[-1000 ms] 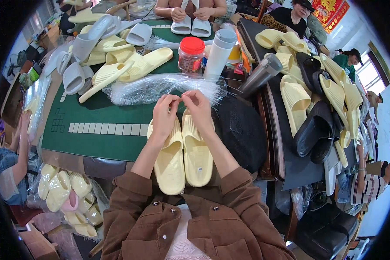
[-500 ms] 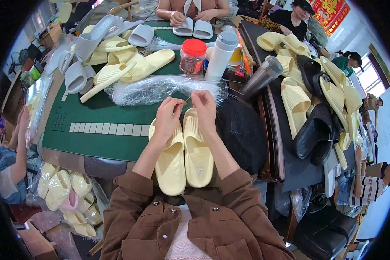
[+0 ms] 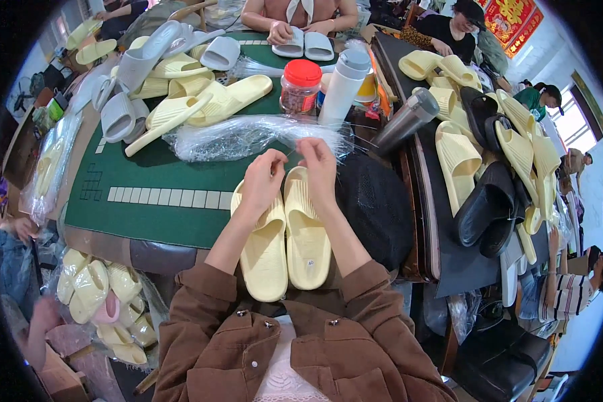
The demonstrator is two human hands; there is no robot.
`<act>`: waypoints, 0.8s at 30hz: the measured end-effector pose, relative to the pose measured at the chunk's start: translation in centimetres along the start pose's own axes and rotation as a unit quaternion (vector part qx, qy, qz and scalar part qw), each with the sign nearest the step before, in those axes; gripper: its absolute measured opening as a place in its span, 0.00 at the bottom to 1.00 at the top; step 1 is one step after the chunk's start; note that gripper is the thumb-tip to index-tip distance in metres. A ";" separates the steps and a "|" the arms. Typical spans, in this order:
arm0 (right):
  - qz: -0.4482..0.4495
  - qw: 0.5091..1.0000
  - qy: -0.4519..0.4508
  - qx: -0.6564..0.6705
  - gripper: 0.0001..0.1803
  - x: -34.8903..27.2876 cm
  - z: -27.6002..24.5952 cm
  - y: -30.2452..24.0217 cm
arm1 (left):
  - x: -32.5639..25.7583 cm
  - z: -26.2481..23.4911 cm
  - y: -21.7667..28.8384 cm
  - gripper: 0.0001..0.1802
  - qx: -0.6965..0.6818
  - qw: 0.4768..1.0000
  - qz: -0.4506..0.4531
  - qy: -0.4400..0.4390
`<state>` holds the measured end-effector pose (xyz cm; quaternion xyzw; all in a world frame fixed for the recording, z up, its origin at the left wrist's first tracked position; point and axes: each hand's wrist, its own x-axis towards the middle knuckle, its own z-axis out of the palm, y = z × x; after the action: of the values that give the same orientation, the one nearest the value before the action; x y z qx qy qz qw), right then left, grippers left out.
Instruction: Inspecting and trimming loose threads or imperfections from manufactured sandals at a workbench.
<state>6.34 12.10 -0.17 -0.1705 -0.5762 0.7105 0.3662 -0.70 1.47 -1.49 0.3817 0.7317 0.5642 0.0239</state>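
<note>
Both hands, left hand [image 3: 262,182] and right hand [image 3: 317,163], pinch a crinkled clear plastic bag [image 3: 248,136] above a pair of pale yellow foam slippers [image 3: 285,241] on the green surface [image 3: 147,214]; behind, a red-lidded clear jar [image 3: 299,87] holds dark bits.

Matt foam-like pale yellow slippers [image 3: 285,231], crinkly glossy clear plastic bag [image 3: 248,136], green felt-like table top [image 3: 154,201].

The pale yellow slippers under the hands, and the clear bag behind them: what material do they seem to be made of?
The pale yellow slippers look like moulded foam or soft rubber: matte, one colour throughout, thick soles with ribbed footbeds. The clear bag looks like thin plastic film: transparent, crinkled, with bright glints. The left hand and right hand are raised just above the slippers, fingertips pinched together.
</note>
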 end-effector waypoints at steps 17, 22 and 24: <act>-0.270 0.931 0.104 0.224 0.06 -5.6 -7.2 -14.9 | -0.1 0.0 0.8 0.08 0.065 0.996 0.040 0.056; -0.435 0.864 0.253 0.010 0.06 -9.1 -12.0 -19.2 | 0.0 -1.0 0.1 0.10 0.054 0.997 0.050 0.018; -0.454 0.827 0.329 -0.039 0.05 -10.4 -13.9 -20.7 | 0.2 -0.5 0.1 0.10 0.043 0.998 0.036 0.003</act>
<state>29.29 15.68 13.64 -0.1275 -0.4613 0.3433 0.8081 -1.04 1.19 -1.12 0.4064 0.7411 0.5342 -0.0149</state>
